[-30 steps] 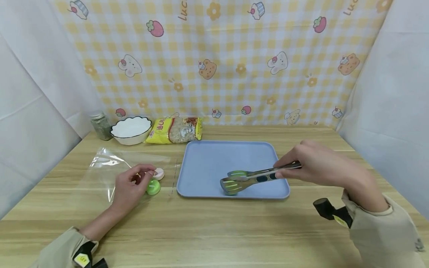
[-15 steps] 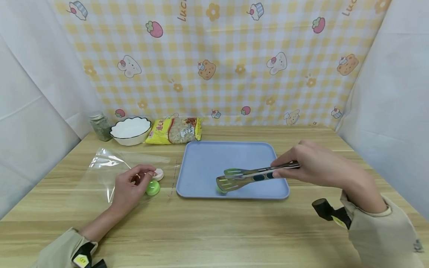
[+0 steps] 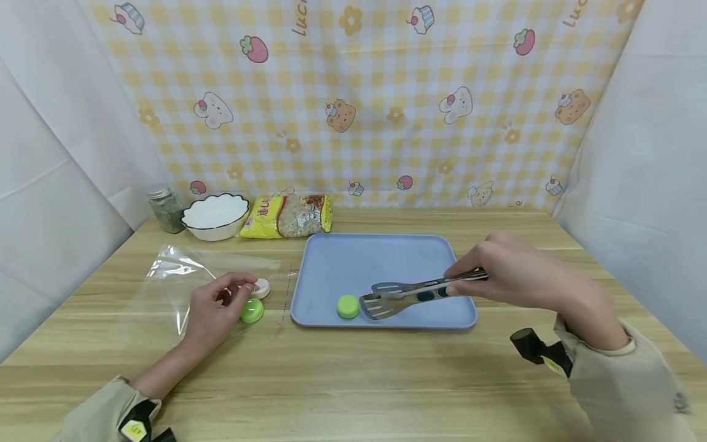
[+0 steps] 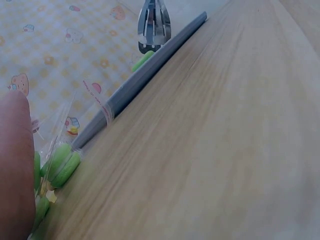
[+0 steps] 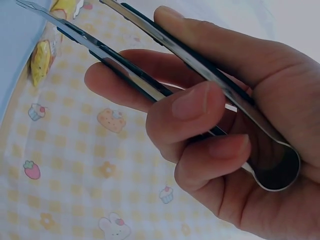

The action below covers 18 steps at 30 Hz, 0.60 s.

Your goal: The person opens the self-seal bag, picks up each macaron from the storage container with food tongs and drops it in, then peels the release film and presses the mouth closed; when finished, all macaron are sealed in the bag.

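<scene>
My right hand [image 3: 527, 279] grips metal tongs [image 3: 405, 296], whose slotted ends hang above the blue tray [image 3: 381, 255]. In the right wrist view the tongs' arms stand apart between thumb and fingers. A green macaron [image 3: 348, 306] lies on the tray's front left, just left of the tong tips. At the left, my left hand [image 3: 215, 307] pinches a clear plastic bag [image 3: 160, 294] lying on the table. By its fingertips are another green macaron [image 3: 252, 310] and a pale pink-white one [image 3: 261, 288]. The left wrist view shows several green macarons [image 4: 65, 165] in the plastic.
Behind the bag stand a glass jar of dried herbs [image 3: 166, 210] and a white scalloped bowl [image 3: 216, 216]. A yellow food packet [image 3: 287, 216] lies beside the bowl, behind the tray. A checked cloth [image 3: 353, 123] hangs at the back of the wooden table [image 3: 353, 380].
The green macaron has come out from between the tong ends and sits on the tray, further left. The tongs shifted left, then slightly back right. My left hand has stayed still.
</scene>
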{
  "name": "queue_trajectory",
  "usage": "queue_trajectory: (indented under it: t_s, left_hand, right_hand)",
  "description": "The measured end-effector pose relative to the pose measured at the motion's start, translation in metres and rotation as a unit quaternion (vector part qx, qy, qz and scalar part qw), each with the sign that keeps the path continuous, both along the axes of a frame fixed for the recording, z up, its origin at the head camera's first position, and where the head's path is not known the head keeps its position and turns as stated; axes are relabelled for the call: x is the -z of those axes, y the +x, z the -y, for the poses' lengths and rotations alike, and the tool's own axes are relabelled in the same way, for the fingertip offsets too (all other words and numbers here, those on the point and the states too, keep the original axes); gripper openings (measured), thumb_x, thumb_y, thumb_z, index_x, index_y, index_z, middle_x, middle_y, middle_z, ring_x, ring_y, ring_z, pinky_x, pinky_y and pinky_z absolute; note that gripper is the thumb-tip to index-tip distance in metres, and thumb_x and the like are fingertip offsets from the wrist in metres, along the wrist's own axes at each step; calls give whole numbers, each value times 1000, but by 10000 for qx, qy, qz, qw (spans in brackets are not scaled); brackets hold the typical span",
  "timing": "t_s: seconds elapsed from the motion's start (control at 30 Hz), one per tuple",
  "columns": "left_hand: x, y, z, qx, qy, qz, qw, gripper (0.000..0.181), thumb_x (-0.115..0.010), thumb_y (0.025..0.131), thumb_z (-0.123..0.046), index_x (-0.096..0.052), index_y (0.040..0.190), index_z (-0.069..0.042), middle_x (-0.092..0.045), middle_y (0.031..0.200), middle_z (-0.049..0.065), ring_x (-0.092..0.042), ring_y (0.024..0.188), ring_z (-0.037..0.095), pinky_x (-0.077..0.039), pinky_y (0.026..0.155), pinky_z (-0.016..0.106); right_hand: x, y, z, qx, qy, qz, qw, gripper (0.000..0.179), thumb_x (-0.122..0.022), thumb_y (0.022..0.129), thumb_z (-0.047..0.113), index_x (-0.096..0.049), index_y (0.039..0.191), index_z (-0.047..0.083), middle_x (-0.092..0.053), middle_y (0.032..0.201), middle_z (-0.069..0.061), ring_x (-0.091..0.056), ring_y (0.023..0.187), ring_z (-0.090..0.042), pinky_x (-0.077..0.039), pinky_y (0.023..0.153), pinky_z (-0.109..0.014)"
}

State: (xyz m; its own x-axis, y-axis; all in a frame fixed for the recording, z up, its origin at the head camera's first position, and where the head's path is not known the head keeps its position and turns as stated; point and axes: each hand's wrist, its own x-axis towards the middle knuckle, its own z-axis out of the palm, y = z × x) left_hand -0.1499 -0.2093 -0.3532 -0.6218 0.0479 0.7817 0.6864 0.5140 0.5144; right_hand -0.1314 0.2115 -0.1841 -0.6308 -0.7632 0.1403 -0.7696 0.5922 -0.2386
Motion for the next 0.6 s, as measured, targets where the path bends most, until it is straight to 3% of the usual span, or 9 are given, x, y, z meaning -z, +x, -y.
queue_trajectory:
  t_s: [0.3, 0.6]
  left_hand:
    - [0, -1, -1, -28, -3, 20, 10000, 22, -67, 73, 14, -69, 84, -6, -59, 61, 1, -41, 52, 4, -30, 42, 17]
    - [0, 0, 0, -110, -33, 124, 9999, 21, -67, 74, 13, -69, 83, -6, -60, 63, -1, -43, 53, 4, -31, 43, 17]
  right_hand:
    - [1, 1, 0, -18, -97, 146, 9998, 16, -67, 86, 20, -74, 95, 7, -69, 81, 6, -46, 50, 6, -46, 54, -21]
    - [2, 1, 2, -94, -80, 129, 9998, 16, -67, 87, 21, -74, 95, 8, -68, 82, 7, -43, 49, 6, -44, 53, -21]
